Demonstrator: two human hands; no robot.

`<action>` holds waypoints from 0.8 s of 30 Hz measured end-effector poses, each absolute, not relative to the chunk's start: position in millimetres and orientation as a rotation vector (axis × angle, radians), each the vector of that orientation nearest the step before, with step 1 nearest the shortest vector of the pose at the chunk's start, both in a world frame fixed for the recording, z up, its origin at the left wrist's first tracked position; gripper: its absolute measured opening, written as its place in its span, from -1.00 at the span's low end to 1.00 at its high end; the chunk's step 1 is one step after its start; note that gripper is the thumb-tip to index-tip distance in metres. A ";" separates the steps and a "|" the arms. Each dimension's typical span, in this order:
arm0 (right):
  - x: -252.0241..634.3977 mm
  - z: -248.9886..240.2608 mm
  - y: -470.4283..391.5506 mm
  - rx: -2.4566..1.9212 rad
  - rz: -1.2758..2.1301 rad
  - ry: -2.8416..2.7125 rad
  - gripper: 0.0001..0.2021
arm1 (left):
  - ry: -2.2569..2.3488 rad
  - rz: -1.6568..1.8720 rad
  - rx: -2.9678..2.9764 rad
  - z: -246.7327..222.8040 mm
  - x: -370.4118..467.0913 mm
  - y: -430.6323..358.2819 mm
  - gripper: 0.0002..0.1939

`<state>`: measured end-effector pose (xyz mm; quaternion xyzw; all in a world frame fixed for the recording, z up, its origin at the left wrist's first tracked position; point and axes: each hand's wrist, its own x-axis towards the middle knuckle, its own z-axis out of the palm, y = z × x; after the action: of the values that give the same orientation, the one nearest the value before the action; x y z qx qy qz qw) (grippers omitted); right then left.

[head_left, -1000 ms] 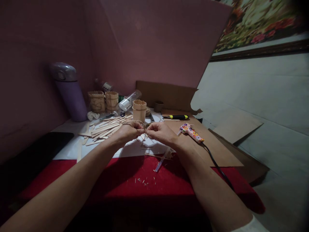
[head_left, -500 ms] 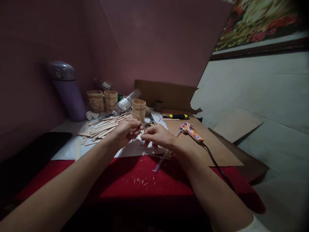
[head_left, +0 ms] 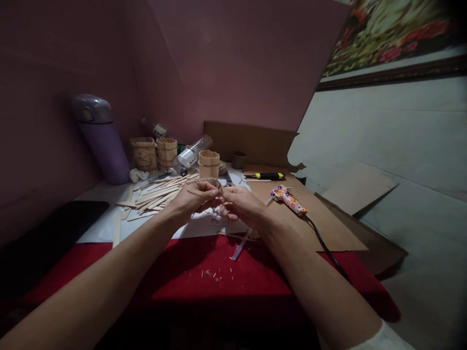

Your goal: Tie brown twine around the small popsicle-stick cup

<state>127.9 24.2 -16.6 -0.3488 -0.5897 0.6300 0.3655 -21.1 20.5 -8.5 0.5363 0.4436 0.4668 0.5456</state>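
Thin brown twine (head_left: 199, 181) runs between my two hands above the white paper. My left hand (head_left: 197, 197) pinches it with thumb and forefinger. Close against it, my right hand (head_left: 239, 201) is also closed on the twine, fingers curled; a loose strand hangs below the fingertips. Just behind the hands stands a small wooden-stick cup (head_left: 209, 165) with twine tied around it. Scissors, mostly hidden, lie behind my right hand. A pile of wooden craft sticks (head_left: 160, 194) spreads beside my left hand.
A patterned glue gun (head_left: 290, 199) with a black cord and a yellow-black cutter (head_left: 268, 176) lie on cardboard at right. A purple bottle (head_left: 104, 141), two stick cups (head_left: 144, 153) and a plastic bottle (head_left: 195, 150) stand or lie behind. A glue stick (head_left: 241, 245) crosses the red cloth edge (head_left: 164, 277).
My hands have come closer together, nearly touching. My right hand has turned, its fingers now curled in at the twine. The glue gun and cups have stayed in place.
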 end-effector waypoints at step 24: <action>127.2 -20.8 30.4 -0.953 1.543 -1.419 -0.74 | 1.540 1.166 1.923 -16.1 -27.1 34.2 -0.80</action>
<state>127.2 30.4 -20.8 -0.3780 -0.5629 0.6120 0.4071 -27.1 34.2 -16.1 0.6903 0.5528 0.4187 0.2065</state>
